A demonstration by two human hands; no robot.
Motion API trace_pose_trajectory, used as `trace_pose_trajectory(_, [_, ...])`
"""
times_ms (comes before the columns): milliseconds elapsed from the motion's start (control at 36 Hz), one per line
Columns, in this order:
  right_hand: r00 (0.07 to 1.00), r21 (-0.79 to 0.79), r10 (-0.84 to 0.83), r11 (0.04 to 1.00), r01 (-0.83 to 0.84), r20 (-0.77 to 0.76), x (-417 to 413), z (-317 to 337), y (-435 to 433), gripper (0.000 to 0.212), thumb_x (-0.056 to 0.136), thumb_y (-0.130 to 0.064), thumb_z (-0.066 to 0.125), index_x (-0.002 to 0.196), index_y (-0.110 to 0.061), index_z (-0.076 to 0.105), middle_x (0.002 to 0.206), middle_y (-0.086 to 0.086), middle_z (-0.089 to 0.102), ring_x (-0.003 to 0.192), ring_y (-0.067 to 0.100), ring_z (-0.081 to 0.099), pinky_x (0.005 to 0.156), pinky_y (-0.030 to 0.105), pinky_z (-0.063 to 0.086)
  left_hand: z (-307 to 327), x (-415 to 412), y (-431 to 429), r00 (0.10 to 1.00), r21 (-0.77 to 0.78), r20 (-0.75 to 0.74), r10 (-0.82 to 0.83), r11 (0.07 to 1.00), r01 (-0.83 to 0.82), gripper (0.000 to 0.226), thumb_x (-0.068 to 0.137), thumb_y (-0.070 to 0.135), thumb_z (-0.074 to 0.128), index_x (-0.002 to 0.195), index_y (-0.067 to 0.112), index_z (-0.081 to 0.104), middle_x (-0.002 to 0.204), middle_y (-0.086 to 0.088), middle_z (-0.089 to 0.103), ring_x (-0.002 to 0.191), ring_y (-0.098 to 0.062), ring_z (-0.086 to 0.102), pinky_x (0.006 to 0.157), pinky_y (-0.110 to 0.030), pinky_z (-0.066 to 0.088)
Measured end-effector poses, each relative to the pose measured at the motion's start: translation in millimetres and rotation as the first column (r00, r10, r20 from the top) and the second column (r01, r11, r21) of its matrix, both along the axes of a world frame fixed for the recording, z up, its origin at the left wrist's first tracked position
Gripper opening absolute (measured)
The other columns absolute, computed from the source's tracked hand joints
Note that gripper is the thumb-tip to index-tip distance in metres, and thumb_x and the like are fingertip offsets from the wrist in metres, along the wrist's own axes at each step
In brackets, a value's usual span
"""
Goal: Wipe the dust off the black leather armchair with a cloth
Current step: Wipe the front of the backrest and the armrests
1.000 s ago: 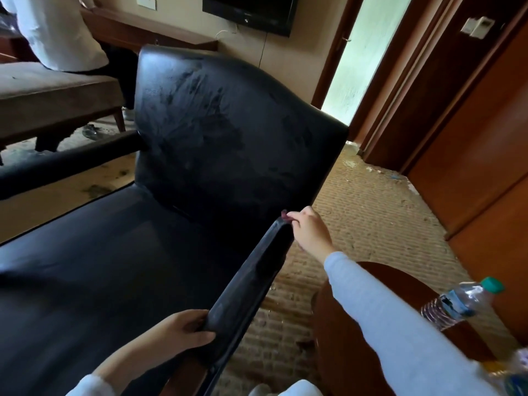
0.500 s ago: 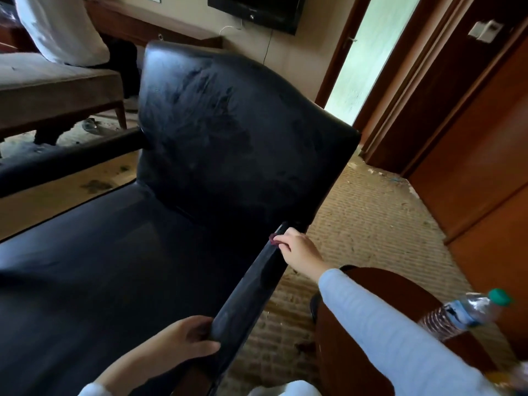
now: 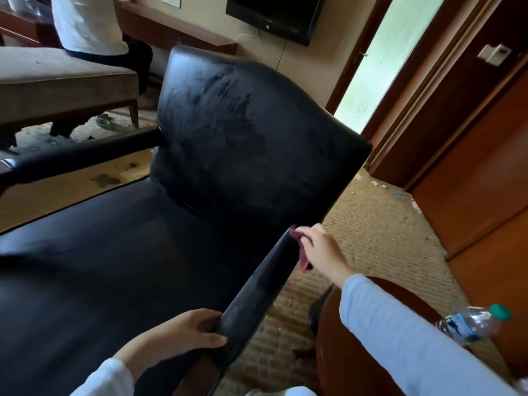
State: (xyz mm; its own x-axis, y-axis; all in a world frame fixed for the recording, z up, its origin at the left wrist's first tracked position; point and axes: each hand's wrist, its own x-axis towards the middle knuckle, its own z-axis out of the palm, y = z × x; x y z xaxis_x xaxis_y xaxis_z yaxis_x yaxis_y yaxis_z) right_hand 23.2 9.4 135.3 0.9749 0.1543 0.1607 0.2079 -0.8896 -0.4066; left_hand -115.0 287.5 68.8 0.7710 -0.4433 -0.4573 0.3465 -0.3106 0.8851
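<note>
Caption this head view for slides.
Black armchair: right hand holds a reddish cloth at the far end of the armrest, left hand grips the near end.

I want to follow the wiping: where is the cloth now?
In the head view, right of centre: the right hand holds the dark red cloth at the far end of the armrest.

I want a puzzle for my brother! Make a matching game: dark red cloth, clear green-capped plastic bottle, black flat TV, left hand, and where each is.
1 dark red cloth
2 clear green-capped plastic bottle
3 black flat TV
4 left hand

A on the beige wall
B gripping the black leather armrest near end
C in the right hand
D on the round wooden table

Pairs: 1-C, 2-D, 3-A, 4-B.
</note>
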Motion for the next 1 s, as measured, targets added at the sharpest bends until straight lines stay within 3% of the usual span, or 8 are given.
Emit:
trace_pose_trajectory(139, [0.993,-0.267,-0.117,0.957,0.112,-0.003,53,-1,-27,0.025,0.097,-0.022,0.04,0.111,-0.02,0.061,0.094,-0.003,0.045,0.087,0.022,0.05,0.07,0.033,0.042,-8,10,2,0.999,-0.021,0.032,-0.028,0.999,0.028,0.04,0.076,0.024,0.076,0.112,0.022,0.062,0.112,0.002,0.07,0.107,-0.012,0.064,0.093,-0.025,0.05])
trace_pose_trajectory(306, [0.997,-0.511,0.027,0.857,-0.059,-0.069,66,-18,-10,0.051,0.091,-0.003,0.038,0.129,-0.035,0.051,0.111,0.002,0.042,0.105,0.023,0.044,0.079,0.035,0.043,-15,11,1,0.999,-0.078,0.049,-0.021,0.997,0.024,0.038,0.081,0.011,0.073,0.114,0.021,0.058,0.108,0.016,0.07,0.105,-0.006,0.065,0.087,-0.018,0.048])
trace_pose_trajectory(472, [0.999,-0.559,-0.043,0.829,0.033,-0.005,63,-26,-30,0.056,0.089,0.0,0.039,0.136,-0.03,0.04,0.115,0.004,0.042,0.107,0.025,0.047,0.077,0.033,0.04,-12,8,-1,0.998,-0.114,0.057,-0.005,0.993,0.011,0.039,0.085,0.008,0.069,0.12,0.019,0.056,0.112,0.015,0.069,0.107,-0.006,0.064,0.088,-0.017,0.047])
trace_pose_trajectory(611, [0.943,-0.567,-0.313,0.8,0.197,-0.114,45,-25,-77,0.044,0.09,-0.006,0.047,0.13,-0.026,0.053,0.121,0.005,0.044,0.104,0.026,0.053,0.077,0.032,0.046,-12,7,1,0.999,-0.129,0.038,-0.024,0.991,0.029,0.045,0.08,0.021,0.074,0.121,0.022,0.055,0.116,0.015,0.068,0.111,-0.007,0.062,0.094,-0.021,0.047])
trace_pose_trajectory(694, [0.921,-0.448,-0.379,0.841,0.303,-0.09,33,-25,-99,0.052,0.088,-0.003,0.038,0.131,-0.028,0.052,0.107,-0.005,0.048,0.075,0.014,0.055,0.07,0.03,0.043,-11,9,2,1.0,-0.144,0.021,-0.019,0.989,0.022,0.049,0.077,0.025,0.077,0.121,0.021,0.055,0.114,0.015,0.068,0.111,-0.008,0.062,0.094,-0.022,0.048])
trace_pose_trajectory(778, [0.952,-0.327,-0.302,0.906,0.27,-0.052,35,-18,-83,0.037,0.095,-0.014,0.033,0.121,-0.03,0.054,0.083,-0.012,0.048,0.059,0.003,0.05,0.054,0.023,0.035,-9,8,3,1.0,-0.153,-0.005,-0.017,0.988,0.016,0.068,0.06,0.044,0.082,0.119,0.023,0.056,0.113,0.012,0.069,0.109,-0.009,0.063,0.096,-0.026,0.048])
trace_pose_trajectory(889, [0.997,-0.376,-0.062,0.923,0.077,0.051,54,-12,-41,0.025,0.099,-0.026,0.034,0.111,-0.029,0.056,0.086,-0.011,0.047,0.081,0.018,0.056,0.061,0.028,0.036,-6,5,1,1.0,-0.151,0.008,-0.005,0.988,0.006,0.063,0.064,0.04,0.077,0.12,0.023,0.057,0.114,0.01,0.069,0.11,-0.009,0.063,0.098,-0.027,0.048])
trace_pose_trajectory(1000, [0.989,-0.659,0.129,0.751,-0.051,0.07,68,-13,1,0.024,0.066,-0.014,0.079,0.083,-0.013,0.062,0.072,0.004,0.054,0.062,0.024,0.059,0.043,0.029,0.042,-6,4,2,1.0,-0.146,0.01,-0.011,0.989,0.013,0.054,0.067,0.04,0.075,0.117,0.03,0.057,0.115,0.014,0.068,0.11,-0.006,0.062,0.096,-0.024,0.048])
